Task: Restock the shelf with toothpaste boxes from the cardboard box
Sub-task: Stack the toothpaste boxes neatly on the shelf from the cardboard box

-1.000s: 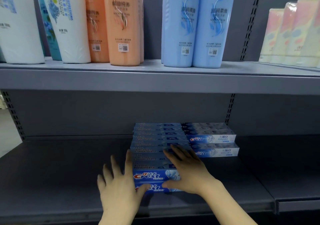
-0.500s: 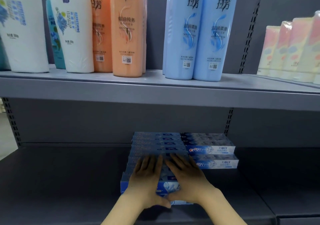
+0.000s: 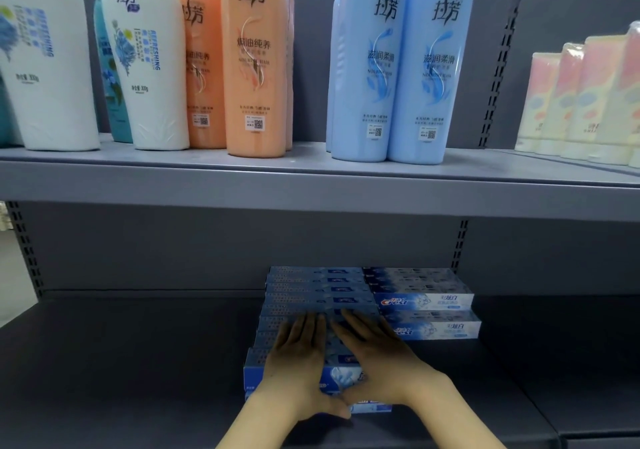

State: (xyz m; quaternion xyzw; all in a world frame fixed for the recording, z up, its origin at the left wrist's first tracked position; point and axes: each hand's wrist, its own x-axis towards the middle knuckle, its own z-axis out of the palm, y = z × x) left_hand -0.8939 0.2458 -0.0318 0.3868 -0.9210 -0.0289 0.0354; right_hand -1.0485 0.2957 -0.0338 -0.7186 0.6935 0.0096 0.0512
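The toothpaste boxes (image 3: 313, 296) lie in a two-high stack on the lower shelf (image 3: 121, 362), running from the front edge back toward the rear panel at twelve o'clock, and our hands sit on the nearest boxes of that stack. Our left hand (image 3: 299, 355) lies flat on top, fingers straight and together, pointing to twelve, its thumb hooked down over the front face. Our right hand (image 3: 377, 353) lies beside it at three o'clock, fingers straight and angled toward eleven, thumb likewise down the front (the two thumb tips nearly meet). Neither hand curls round a box; both press with open palms. Both forearms come up from six o'clock.

At three o'clock of the stack, just beside it, we see a second stack of boxes (image 3: 427, 301) set crosswise, printed long faces toward us. On the upper shelf (image 3: 311, 192) stand white bottles (image 3: 145, 68) at ten o'clock, orange bottles (image 3: 254, 61) at eleven, blue bottles (image 3: 401, 64) at one, and pale tubes (image 3: 585, 99) at two. Nothing lies between our hands and the boxes.
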